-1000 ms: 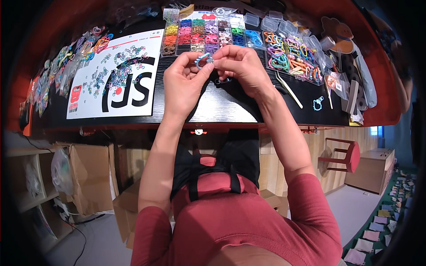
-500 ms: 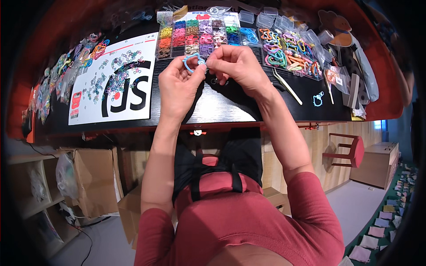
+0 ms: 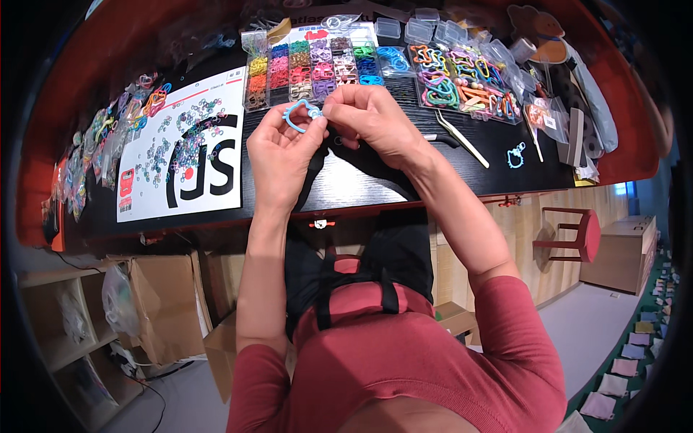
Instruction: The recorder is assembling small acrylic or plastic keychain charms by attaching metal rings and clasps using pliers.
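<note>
My left hand (image 3: pixel 283 148) pinches a light blue cat-head-shaped ring clip (image 3: pixel 294 118) between thumb and fingers, above the black table. Small pale rings or a short chain sit at its right side, too small to make out fully. Against that side my right hand (image 3: pixel 372 119) presses thumb and forefinger together, and whatever lies between these fingertips is hidden. Another light blue cat-head clip (image 3: pixel 515 156) with a small chain lies on the table to the right. Pale tweezers (image 3: pixel 462 138) rest between it and my right wrist.
A white printed board (image 3: pixel 180 198) with scattered small rings lies at left, beside bagged colourful clips (image 3: pixel 94 137). Behind my hands stands a divided clear box (image 3: pixel 299 68) of coloured clips. Another clip tray (image 3: pixel 462 79) and clear lids (image 3: pixel 433 30) occupy the back right.
The view has shifted slightly. Both hands stay together at the clip, with only small finger movement. A dark-handled tool beside my right wrist now shows more.
</note>
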`<state>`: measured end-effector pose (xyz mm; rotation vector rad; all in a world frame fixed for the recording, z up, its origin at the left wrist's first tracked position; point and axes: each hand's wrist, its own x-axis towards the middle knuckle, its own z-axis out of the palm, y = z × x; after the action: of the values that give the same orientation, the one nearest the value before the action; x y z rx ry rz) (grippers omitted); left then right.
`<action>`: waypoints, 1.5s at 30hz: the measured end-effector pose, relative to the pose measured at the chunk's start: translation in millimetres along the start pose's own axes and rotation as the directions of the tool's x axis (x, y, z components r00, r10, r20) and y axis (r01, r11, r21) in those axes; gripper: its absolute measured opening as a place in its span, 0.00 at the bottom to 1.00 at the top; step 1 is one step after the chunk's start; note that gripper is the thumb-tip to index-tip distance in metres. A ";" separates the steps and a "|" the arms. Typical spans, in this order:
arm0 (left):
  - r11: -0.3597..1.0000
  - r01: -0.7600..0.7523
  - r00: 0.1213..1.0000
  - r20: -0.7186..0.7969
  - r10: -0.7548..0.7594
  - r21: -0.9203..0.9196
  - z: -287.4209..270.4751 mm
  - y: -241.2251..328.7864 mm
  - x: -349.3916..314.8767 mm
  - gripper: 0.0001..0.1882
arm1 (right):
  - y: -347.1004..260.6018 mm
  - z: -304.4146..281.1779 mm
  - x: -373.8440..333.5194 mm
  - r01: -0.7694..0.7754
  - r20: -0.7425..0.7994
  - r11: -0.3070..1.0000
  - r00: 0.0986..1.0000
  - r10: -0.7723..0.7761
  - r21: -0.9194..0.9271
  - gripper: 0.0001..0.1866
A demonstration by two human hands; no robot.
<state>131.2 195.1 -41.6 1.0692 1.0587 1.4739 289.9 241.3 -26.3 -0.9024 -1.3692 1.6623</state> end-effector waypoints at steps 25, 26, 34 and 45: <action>0.983 0.098 0.990 0.118 -0.080 -0.154 -9.8 -2.3 -0.5 0.08 | -8.8 -94.0 -130.7 -0.058 -0.340 0.435 0.717 -0.608 -0.899 0.08; 0.982 0.099 0.990 0.118 -0.081 -0.159 -8.8 -4.0 -1.2 0.08 | -4.4 -97.9 -134.7 -0.091 -0.309 0.353 0.711 -0.632 -0.931 0.09; 0.985 0.111 0.986 0.136 -0.093 -0.131 -8.2 -4.6 -7.7 0.08 | -11.0 -57.9 -115.4 0.068 0.024 0.056 0.818 -0.574 -0.996 0.22; 0.980 0.123 0.984 0.145 -0.100 -0.158 -8.0 -2.9 -7.0 0.09 | 1.0 -41.8 -89.5 0.210 -0.047 0.310 0.756 -0.652 -0.927 0.12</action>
<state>124.9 187.7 -46.9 0.9614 0.8695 1.3538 366.3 178.7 -30.3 -1.1838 -1.9442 0.1182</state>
